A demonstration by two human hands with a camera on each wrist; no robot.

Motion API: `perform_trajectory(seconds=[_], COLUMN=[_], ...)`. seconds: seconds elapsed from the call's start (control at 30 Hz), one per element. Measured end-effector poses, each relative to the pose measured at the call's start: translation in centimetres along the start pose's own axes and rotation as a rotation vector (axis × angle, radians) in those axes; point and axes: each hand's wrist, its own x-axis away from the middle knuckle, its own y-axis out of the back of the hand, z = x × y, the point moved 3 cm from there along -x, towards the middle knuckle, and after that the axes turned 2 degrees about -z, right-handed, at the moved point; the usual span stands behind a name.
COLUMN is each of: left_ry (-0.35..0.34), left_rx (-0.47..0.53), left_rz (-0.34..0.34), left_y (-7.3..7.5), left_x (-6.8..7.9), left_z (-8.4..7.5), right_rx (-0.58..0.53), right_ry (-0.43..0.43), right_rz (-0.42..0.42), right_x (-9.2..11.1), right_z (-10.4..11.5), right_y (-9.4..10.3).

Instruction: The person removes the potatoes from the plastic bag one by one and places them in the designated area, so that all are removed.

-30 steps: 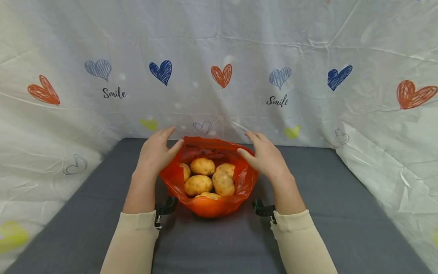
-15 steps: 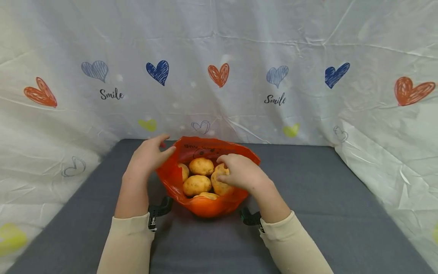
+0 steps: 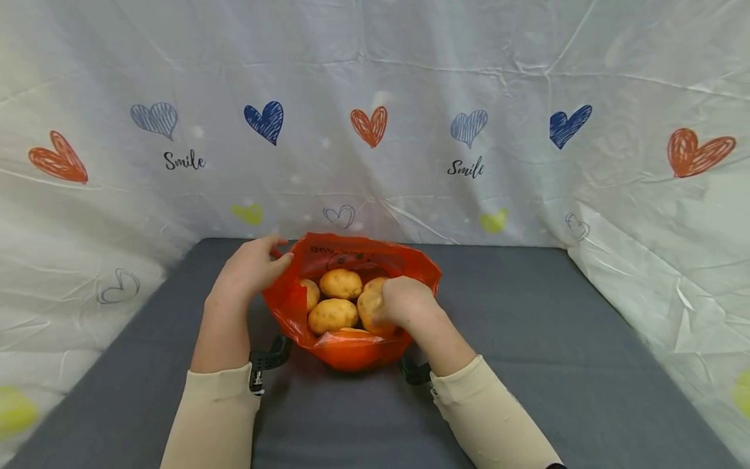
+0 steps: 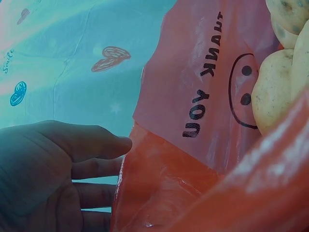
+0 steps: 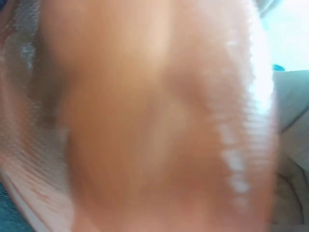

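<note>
A red plastic bag (image 3: 346,358) stands wide-mouthed on the table, with several potatoes (image 3: 333,316) inside. My right hand (image 3: 407,303) reaches into the bag's right side and grips a potato (image 3: 369,309) there; its fingertips are largely hidden. Beside the bag's left rim is my left hand (image 3: 243,270), thumb and fingers spread apart. In the left wrist view, the left thumb (image 4: 108,145) lies at the edge of the bag (image 4: 164,174), while the other fingers extend partly behind it. Blurred bag film (image 5: 169,121) fills most of the right wrist view.
Dark grey cloth covers the table (image 3: 527,312). Behind it hangs a white sheet (image 3: 410,65) printed with hearts and "Smile", which also runs along both sides. A black wrist mount (image 3: 272,355) sits under the left wrist, close to the bag.
My right hand has moved left and down from outside the bag's right rim onto a potato inside. My left hand has shifted slightly left and down. The bag stays in place.
</note>
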Motion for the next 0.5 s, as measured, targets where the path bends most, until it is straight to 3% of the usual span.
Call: perform_trajectory(seconds=[0.23, 0.5], left_ry=[-0.010, -0.021], left_rx=[0.001, -0.026], left_rz=[0.007, 0.015], left_y=[-0.14, -0.03], left_x=[-0.22, 0.02], left_z=[-0.15, -0.10], right_rx=[-0.013, -0.077], right_ry=[-0.001, 0.046], right_rz=[0.036, 0.036], right_x=[-0.69, -0.18], right_z=[-0.59, -0.67], right_y=[-0.77, 0.03])
